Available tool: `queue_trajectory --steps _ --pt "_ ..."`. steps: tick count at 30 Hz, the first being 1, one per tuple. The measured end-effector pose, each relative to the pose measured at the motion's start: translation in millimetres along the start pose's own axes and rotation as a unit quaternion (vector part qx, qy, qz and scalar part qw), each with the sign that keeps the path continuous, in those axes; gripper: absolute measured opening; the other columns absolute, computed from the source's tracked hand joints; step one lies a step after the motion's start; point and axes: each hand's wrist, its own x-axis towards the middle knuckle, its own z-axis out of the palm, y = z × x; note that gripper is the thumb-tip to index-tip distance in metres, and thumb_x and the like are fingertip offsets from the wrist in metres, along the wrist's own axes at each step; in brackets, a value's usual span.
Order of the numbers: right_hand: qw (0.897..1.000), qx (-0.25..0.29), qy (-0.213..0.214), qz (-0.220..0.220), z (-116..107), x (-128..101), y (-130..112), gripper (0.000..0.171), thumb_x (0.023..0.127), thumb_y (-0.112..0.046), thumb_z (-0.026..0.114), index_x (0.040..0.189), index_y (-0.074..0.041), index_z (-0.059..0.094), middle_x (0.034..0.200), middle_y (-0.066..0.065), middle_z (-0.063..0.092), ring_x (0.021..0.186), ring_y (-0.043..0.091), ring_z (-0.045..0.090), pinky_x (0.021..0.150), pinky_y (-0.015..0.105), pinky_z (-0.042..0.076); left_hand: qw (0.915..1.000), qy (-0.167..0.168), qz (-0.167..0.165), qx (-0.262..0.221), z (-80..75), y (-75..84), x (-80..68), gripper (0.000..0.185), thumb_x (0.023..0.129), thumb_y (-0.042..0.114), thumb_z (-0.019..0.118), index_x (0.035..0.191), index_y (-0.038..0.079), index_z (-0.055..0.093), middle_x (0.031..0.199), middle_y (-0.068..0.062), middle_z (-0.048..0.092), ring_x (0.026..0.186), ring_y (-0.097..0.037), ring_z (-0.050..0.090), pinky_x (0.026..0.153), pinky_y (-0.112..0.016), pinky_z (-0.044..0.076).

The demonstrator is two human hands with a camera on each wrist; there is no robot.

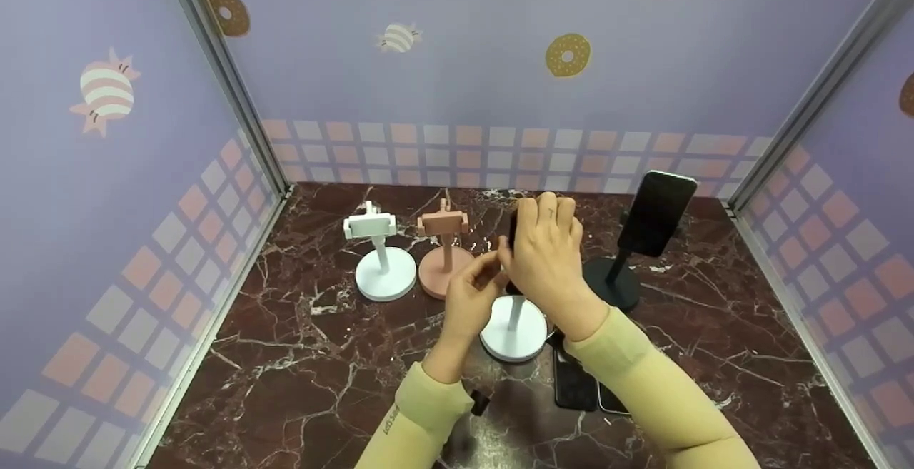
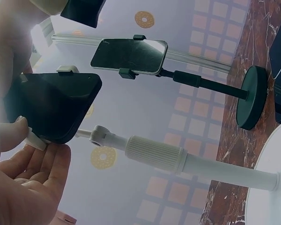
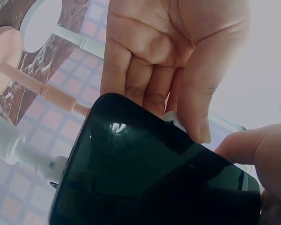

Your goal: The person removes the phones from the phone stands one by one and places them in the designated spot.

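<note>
A black smartphone point(image 2: 56, 103) sits in the clamp of a white phone stand point(image 1: 514, 333), held sideways in the left wrist view. My left hand point(image 1: 471, 298) pinches the stand's white clamp arm point(image 2: 35, 139) at the phone's lower long edge, thumb on one side and fingers on the other. On the opposite clamp side, a white clamp piece point(image 2: 68, 69) shows at the phone's edge. My right hand point(image 1: 550, 248) grips the phone's far end, its thumb point(image 3: 243, 145) along the edge. In the head view the right hand hides most of the phone.
A white stand point(image 1: 385, 273) and a pink stand point(image 1: 444, 269) with bare clamps stand at left. At right, a black stand point(image 1: 612, 283) carries another phone point(image 1: 657, 213). More phones point(image 1: 575, 385) lie on the marble table by my right forearm. A small black object point(image 1: 480, 402) is near my left sleeve.
</note>
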Motion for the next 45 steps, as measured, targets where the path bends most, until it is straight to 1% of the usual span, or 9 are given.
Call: queue_trajectory --steps 4,14,18,25,33,35,39,41,45 --pt "1.0 0.001 -0.006 0.003 -0.7 0.0 -0.3 0.046 0.085 -0.022 0.079 0.113 0.0 0.048 0.119 0.025 0.048 0.112 0.044 0.037 0.083 0.055 0.043 1.0 -0.002 0.003 -0.003 0.6 1.0 -0.3 0.028 0.094 -0.003 0.068 0.12 -0.013 0.067 0.115 -0.03 0.071 0.11 -0.04 0.07 0.095 -0.025 0.058" --pt "1.0 -0.005 -0.014 0.01 -1.1 1.7 -2.0 0.045 0.085 -0.022 0.077 0.112 -0.001 0.049 0.119 0.025 0.046 0.112 0.043 0.036 0.084 0.054 0.041 0.9999 0.007 0.015 -0.001 3.0 -1.2 -1.6 0.026 0.094 -0.005 0.067 0.119 -0.012 0.067 0.112 -0.029 0.071 0.106 -0.037 0.071 0.092 -0.027 0.059" --pt "0.999 -0.003 -0.025 0.02 -2.8 2.5 -2.3 0.044 0.086 -0.022 0.076 0.114 -0.001 0.049 0.119 0.024 0.045 0.112 0.043 0.035 0.085 0.055 0.041 0.9998 0.012 0.012 0.001 3.0 -0.7 -1.9 0.025 0.094 -0.003 0.068 0.118 -0.01 0.068 0.11 -0.027 0.072 0.103 -0.033 0.072 0.09 -0.027 0.06" --pt "0.999 -0.003 -0.031 0.024 -4.3 2.4 -3.4 0.044 0.086 -0.021 0.076 0.113 0.0 0.048 0.12 0.025 0.046 0.114 0.044 0.035 0.086 0.057 0.04 0.9999 0.01 0.009 -0.002 2.5 0.0 -1.1 0.026 0.093 -0.003 0.07 0.118 -0.012 0.068 0.111 -0.029 0.071 0.104 -0.036 0.071 0.09 -0.024 0.059" --pt "0.999 0.003 -0.036 0.022 -5.3 2.2 -3.1 0.043 0.086 -0.02 0.077 0.111 -0.001 0.048 0.119 0.025 0.046 0.115 0.044 0.036 0.087 0.058 0.041 0.9999 0.003 0.01 -0.005 -0.1 0.5 -0.6 0.027 0.094 -0.002 0.07 0.118 -0.012 0.067 0.108 -0.029 0.071 0.091 -0.014 0.068 0.078 -0.018 0.056" --pt "0.999 0.005 -0.038 0.022 -5.6 2.3 -2.5 0.042 0.086 -0.02 0.077 0.111 -0.001 0.049 0.119 0.025 0.046 0.115 0.044 0.036 0.087 0.059 0.041 0.9999 0.001 0.01 -0.007 -0.6 -0.3 0.3 0.027 0.093 -0.003 0.07 0.118 -0.013 0.067 0.108 -0.03 0.071 0.091 -0.016 0.068 0.078 -0.018 0.057" --pt "0.999 0.007 -0.038 0.022 -5.9 2.5 -1.0 0.042 0.085 -0.02 0.077 0.109 -0.001 0.048 0.118 0.025 0.046 0.114 0.044 0.036 0.087 0.059 0.041 0.9999 -0.004 0.014 0.002 -1.6 -0.8 2.7 0.026 0.093 -0.003 0.07 0.118 -0.013 0.068 0.11 -0.03 0.071 0.097 -0.027 0.071 0.083 -0.02 0.058" --pt "0.999 0.007 -0.036 0.022 -6.1 2.5 -0.4 0.042 0.085 -0.02 0.077 0.109 -0.001 0.048 0.118 0.025 0.046 0.114 0.044 0.036 0.086 0.059 0.041 0.9999 -0.008 0.013 0.004 -2.3 -0.6 3.7 0.027 0.093 -0.002 0.07 0.118 -0.012 0.068 0.11 -0.03 0.071 0.1 -0.031 0.072 0.086 -0.02 0.058" --pt "0.999 0.007 -0.034 0.018 -7.0 2.1 0.2 0.043 0.084 -0.02 0.078 0.109 -0.001 0.048 0.117 0.024 0.046 0.112 0.044 0.036 0.085 0.058 0.042 0.9998 -0.016 0.01 0.0 -3.9 -1.5 4.0 0.027 0.093 -0.001 0.071 0.118 -0.013 0.068 0.111 -0.03 0.071 0.099 -0.026 0.071 0.086 -0.021 0.058"
